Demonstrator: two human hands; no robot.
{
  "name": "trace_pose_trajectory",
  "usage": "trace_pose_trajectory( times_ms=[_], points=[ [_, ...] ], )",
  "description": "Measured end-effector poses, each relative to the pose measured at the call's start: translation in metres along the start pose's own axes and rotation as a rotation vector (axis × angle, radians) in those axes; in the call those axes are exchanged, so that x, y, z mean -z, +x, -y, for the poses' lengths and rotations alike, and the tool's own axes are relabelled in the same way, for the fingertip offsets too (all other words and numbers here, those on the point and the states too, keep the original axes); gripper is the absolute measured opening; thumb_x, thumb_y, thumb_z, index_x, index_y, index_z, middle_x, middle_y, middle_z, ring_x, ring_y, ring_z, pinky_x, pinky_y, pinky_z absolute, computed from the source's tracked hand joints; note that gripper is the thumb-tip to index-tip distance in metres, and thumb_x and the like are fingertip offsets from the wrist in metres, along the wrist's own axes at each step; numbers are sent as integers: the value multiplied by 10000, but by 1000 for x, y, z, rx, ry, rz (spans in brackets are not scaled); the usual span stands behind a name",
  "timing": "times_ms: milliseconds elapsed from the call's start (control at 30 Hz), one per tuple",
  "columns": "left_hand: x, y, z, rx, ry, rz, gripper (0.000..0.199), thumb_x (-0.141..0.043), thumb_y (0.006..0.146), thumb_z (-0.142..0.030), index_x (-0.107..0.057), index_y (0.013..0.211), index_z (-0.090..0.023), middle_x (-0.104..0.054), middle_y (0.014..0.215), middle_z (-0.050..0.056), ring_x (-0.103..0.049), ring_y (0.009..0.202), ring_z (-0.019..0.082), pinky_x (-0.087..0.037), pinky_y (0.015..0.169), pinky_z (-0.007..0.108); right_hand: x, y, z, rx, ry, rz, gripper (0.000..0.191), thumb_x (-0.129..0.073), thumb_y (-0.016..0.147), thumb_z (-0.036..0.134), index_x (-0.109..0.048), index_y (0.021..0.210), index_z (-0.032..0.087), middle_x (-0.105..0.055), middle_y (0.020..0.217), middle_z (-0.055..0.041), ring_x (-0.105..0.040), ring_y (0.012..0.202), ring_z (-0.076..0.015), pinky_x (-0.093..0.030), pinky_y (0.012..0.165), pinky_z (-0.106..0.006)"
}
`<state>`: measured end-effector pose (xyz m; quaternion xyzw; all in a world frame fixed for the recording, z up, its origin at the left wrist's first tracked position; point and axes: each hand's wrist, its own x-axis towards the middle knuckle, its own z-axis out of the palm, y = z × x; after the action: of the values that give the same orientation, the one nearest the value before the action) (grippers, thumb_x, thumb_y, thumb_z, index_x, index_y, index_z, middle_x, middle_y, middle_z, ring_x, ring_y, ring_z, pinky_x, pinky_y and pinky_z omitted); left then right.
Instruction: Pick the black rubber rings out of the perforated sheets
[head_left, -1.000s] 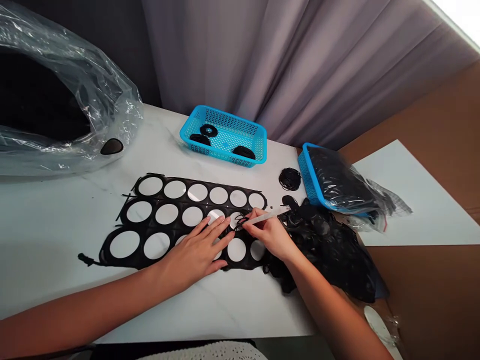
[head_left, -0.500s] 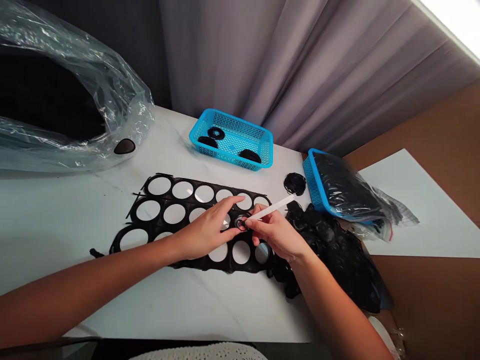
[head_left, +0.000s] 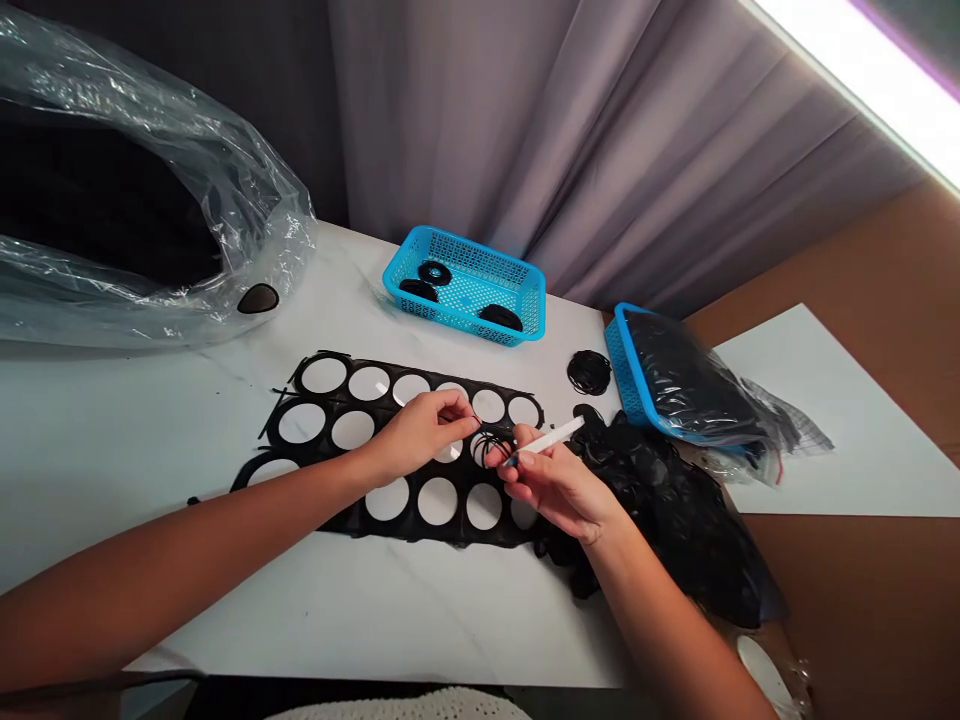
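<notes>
My left hand (head_left: 424, 435) is closed in a pinch, its thumb and fingertip together on a strand of a thin black loop. My right hand (head_left: 559, 480) is wrapped around a slim white stick-like tool (head_left: 553, 436) with a dark tip, pointing up and right. Several thin black loops (head_left: 491, 443) hang between the two hands, some held at the right fingertips. Below both hands lies a black panel (head_left: 360, 458) with rows of round openings showing white discs (head_left: 438, 501); my left forearm and hand hide part of it.
A blue basket (head_left: 540, 318) holding black coils stands behind the panel. To the right are a coil of black loops (head_left: 589, 372), a second blue basket (head_left: 627, 375) with a bagged black bundle, and a black heap (head_left: 675, 510). Clear plastic (head_left: 262, 215) bulges at left.
My left hand has drawn back slightly left and up, fingers now closed in a pinch. The black loops have spread out between the hands. The white tool has tilted flatter.
</notes>
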<state>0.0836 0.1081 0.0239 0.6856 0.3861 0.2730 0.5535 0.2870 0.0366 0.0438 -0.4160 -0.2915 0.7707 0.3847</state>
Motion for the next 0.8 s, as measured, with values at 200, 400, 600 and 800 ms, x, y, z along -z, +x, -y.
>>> trace_pose_trajectory(
  times_ms=[200, 400, 600, 800],
  points=[
    [-6, -23, 8, -86, 222, 55, 163, -560, 938, -348, -644, 971, -213, -675, 1022, 34, -644, 968, 207, -516, 875, 358, 17, 6, 8, 231, -255, -289, 430, -794, 761, 408, -405, 687, 242, -736, 1042, -85, -577, 743, -175, -382, 542, -276],
    [-20, -61, 37, -461, 900, 127, 463, -613, 944, -278, -511, 1389, -203, -416, 1557, 145, -357, 1461, 318, -301, 1186, 489, 28, 15, -16, 246, -678, -227, 250, -735, 816, 369, -561, 721, 215, -732, 922, -51, -657, 919, -220, -485, 797, -343],
    [-22, -65, 46, -499, 972, 118, 456, -544, 998, -353, -466, 1430, -232, -345, 1606, 116, -278, 1501, 289, -193, 1236, 454, 23, 11, -22, 254, -835, -194, 182, -687, 866, 327, -603, 752, 213, -735, 904, -35, -673, 892, -213, -492, 785, -331],
    [-21, -64, 44, -491, 979, 143, 484, -547, 994, -344, -442, 1453, -231, -330, 1611, 129, -276, 1501, 297, -176, 1238, 469, 24, 13, -24, 282, -922, -205, 172, -681, 875, 317, -617, 754, 213, -736, 903, -35, -670, 867, -211, -489, 762, -324]
  ],
)
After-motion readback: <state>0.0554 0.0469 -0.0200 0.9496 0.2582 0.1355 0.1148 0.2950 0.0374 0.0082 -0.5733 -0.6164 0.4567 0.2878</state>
